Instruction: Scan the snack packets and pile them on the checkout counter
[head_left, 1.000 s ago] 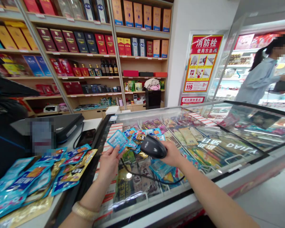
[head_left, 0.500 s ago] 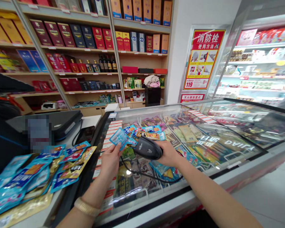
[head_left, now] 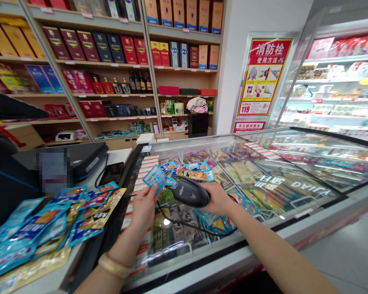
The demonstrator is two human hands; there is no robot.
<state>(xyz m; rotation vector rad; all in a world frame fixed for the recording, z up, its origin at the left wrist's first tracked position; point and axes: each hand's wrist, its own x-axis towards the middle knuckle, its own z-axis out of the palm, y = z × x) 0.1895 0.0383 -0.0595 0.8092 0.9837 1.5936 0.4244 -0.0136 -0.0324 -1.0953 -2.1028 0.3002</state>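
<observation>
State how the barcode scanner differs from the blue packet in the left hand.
The barcode scanner is black and bulky; the blue packet is flat, with a pale printed panel. The right hand grips the scanner; the left hand pinches the packet. Both are held over the glass-topped freezer.

Left hand [head_left: 144,204]: bare, with slim fingers, nail details too small to make out
Bracelet [head_left: 114,265]: gold-coloured, a broad rounded band around the left forearm near the wrist, finely textured, with a soft sheen
Left forearm [head_left: 130,241]: bare on both sides of the band
Right hand [head_left: 216,199]: bare, fingers mostly hidden
Right forearm [head_left: 272,249]: bare and smooth
Clothing [head_left: 257,282]: a black patch at the bottom edge, garment unclear
</observation>
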